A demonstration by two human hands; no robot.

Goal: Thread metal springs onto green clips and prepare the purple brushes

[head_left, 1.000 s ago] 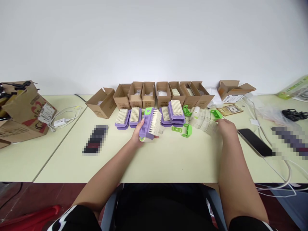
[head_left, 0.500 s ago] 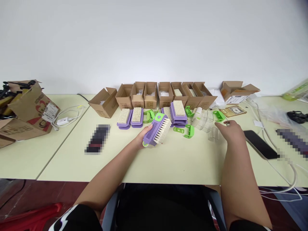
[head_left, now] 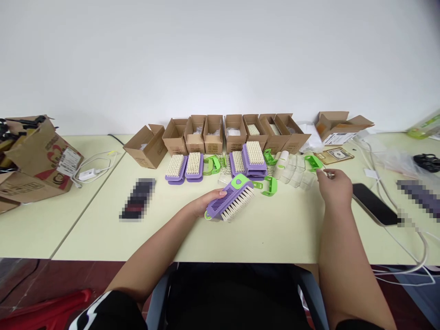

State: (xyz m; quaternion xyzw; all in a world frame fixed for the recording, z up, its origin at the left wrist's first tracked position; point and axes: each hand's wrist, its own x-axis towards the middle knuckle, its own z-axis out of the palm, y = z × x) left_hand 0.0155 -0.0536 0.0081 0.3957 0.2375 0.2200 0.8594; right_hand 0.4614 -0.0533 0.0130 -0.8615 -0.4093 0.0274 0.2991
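Purple scrub brush point(head_left: 230, 200), in left hand point(head_left: 209, 204), right hand point(head_left: 335, 188) near dollar-print card point(head_left: 335, 155)

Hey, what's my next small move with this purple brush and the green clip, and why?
Probably pick up the green plastic clip with your right hand, since it's right beside those fingers, while your left hand already holds the purple brush ready.

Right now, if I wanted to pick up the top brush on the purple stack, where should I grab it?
Pinch the top brush by the long edges of its purple base, coming from above and the front. Its bristles point up, so the rim below them is free.
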